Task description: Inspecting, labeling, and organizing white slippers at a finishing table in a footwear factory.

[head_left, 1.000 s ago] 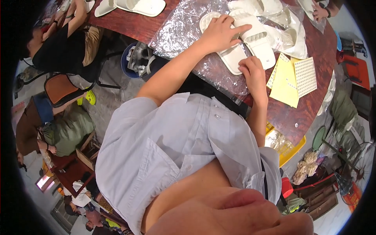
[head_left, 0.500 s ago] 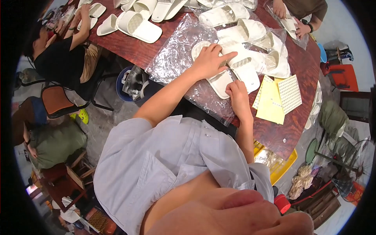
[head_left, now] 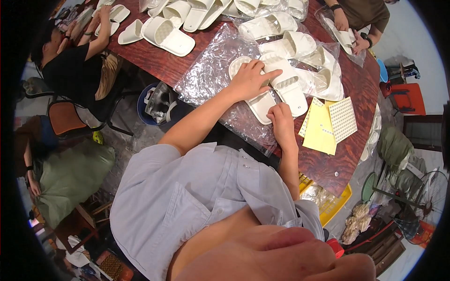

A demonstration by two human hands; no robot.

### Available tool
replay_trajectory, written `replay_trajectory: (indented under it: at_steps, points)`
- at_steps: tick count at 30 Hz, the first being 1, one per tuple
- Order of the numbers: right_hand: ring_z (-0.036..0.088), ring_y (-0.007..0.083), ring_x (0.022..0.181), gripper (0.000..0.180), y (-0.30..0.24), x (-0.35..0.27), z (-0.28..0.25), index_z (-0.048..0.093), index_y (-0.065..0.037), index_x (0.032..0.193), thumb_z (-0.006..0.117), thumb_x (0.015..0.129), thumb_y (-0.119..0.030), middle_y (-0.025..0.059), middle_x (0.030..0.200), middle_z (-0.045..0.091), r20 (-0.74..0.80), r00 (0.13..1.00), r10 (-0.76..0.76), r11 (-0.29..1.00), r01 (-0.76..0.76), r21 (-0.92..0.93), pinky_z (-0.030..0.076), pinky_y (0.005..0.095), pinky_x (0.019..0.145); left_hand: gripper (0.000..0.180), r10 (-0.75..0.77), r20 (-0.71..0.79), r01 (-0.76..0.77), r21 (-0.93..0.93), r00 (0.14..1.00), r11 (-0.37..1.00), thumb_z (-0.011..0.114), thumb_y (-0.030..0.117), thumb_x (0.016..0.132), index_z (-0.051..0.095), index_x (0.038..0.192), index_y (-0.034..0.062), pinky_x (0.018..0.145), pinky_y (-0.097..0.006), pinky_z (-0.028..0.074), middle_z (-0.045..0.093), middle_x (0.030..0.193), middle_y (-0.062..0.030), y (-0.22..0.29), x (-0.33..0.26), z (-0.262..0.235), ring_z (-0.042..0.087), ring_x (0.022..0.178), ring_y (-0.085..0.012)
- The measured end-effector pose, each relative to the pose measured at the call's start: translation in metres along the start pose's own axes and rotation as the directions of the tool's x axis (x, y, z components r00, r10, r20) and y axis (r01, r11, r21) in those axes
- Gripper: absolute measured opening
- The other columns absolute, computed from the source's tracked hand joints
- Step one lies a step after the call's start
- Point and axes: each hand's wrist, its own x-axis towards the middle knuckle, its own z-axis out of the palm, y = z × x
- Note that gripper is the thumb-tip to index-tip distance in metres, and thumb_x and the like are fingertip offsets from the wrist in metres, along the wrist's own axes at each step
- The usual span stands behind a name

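Slipper: we have a cream slipper (head_left: pixel 262 104) lying on clear plastic near the tabletop's near edge, sole flat, toe toward us.
Left hand: our left hand (head_left: pixel 250 79) lies spread and open over the slipper's strap end, fingers flat, pressing it down rather than gripping it.
Right hand: our right hand (head_left: pixel 281 119) is curled closed at the slipper's near end, touching it; whether it pinches something small we cannot tell.
Doing it well: we judge it best to keep the left palm weighing the slipper still, so the slick film under it does not slide, and to work with the right fingertips only, close to the edge.
Plastic sheet: the crinkled clear film (head_left: pixel 208 77) is glossy and wrinkled, likely slippery under a smooth sole.
Second slipper: another cream slipper (head_left: pixel 290 91) lies just beside ours, touching it, with a ribbed footbed and a wide moulded strap.
Sheets: a yellow backing sheet (head_left: pixel 321 131) and a white sheet of small stickers (head_left: pixel 343 119) lie flat to the right, overlapping.
Tabletop: the reddish-brown wooden tabletop (head_left: pixel 154 56) is polished, carrying more bagged slippers farther off.
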Motion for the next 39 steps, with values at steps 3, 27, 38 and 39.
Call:
replay_trajectory:
  at_steps: [3,27,38,39]
  points:
    - [0.054,0.0338,0.085,0.018,-0.001,0.001,0.0,0.058,-0.002,0.086,0.07,0.073,0.0,0.013,0.085,0.054,0.008,1.0,-0.02,1.0,0.02,-0.01,0.043,0.043,0.074,0.067,0.0,0.001,0.0,0.002,1.0,1.0,0.071,0.032,0.084,0.044,0.145,0.0376,0.094,-0.05,0.042,0.053,0.121,-0.0128,0.0,0.0,0.0,0.046,0.123,-0.0332]
    - [0.052,0.0327,0.091,0.016,0.003,-0.002,-0.005,0.058,0.0,0.086,0.069,0.074,0.0,0.0134,0.09,0.053,0.063,0.997,0.051,0.994,-0.056,0.094,0.043,0.0393,0.08,0.067,0.004,-0.009,-0.004,0.002,1.0,1.0,0.071,0.031,0.083,0.045,0.144,0.0366,0.093,-0.048,0.042,0.053,0.12,-0.0122,0.0,0.0,0.0,0.046,0.123,-0.0336]
    - [0.051,0.0323,0.097,0.014,-0.004,0.0,-0.018,0.058,0.0,0.088,0.068,0.077,0.001,0.0139,0.094,0.053,0.175,0.976,0.127,0.979,-0.152,0.135,0.043,0.0392,0.084,0.067,0.034,-0.055,-0.033,0.011,0.998,0.999,0.073,0.032,0.081,0.048,0.143,0.0353,0.091,-0.046,0.041,0.055,0.118,-0.0151,-0.002,0.0,0.004,0.047,0.12,-0.034]
    - [0.051,0.0323,0.097,0.014,-0.004,0.0,-0.016,0.058,0.0,0.088,0.068,0.077,0.001,0.0139,0.094,0.053,0.183,0.975,0.129,0.978,-0.156,0.14,0.043,0.0392,0.084,0.067,0.035,-0.053,-0.034,0.018,0.998,0.999,0.073,0.032,0.081,0.048,0.143,0.0352,0.09,-0.046,0.042,0.056,0.118,-0.0152,-0.002,0.0,0.004,0.047,0.12,-0.0338]
